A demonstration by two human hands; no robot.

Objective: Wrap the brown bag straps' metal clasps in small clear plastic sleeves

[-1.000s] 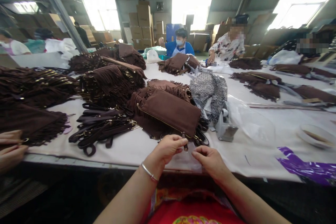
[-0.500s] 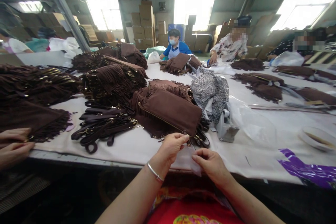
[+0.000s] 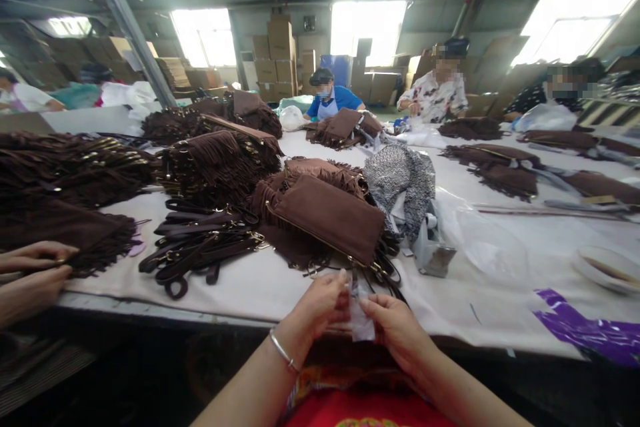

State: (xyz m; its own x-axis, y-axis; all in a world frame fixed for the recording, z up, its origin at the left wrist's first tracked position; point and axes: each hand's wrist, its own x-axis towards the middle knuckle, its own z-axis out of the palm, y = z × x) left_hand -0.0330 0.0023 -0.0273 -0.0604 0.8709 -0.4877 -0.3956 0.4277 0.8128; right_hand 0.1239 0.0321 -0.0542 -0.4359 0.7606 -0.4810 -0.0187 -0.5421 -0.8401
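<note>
Between my two hands, at the table's near edge, is a small clear plastic bag (image 3: 362, 320). My left hand (image 3: 323, 303) pinches its upper left side, near the end of a strap. On its right edge the thumb and fingers of my right hand (image 3: 393, 321) are closed. Just beyond my hands lies a brown bag (image 3: 327, 213) with a gold zipper, on top of other fringed brown bags. Dark straps (image 3: 389, 273) come out from its right end. What my left fingertips press on inside the plastic is hidden.
A heap of dark straps (image 3: 200, 247) with gold clasps lies to the left. Beyond are piles of fringed bags (image 3: 215, 160). Another person's hands (image 3: 37, 273) hold a bag at far left. Right are patterned cloth (image 3: 400, 180), a tape roll (image 3: 607, 270) and purple plastic (image 3: 585, 327).
Both hands have come slightly lower and nearer to me. The small plastic bag now hangs more upright between them, with my right fingers on its edge. Across the table, a person in blue has turned.
</note>
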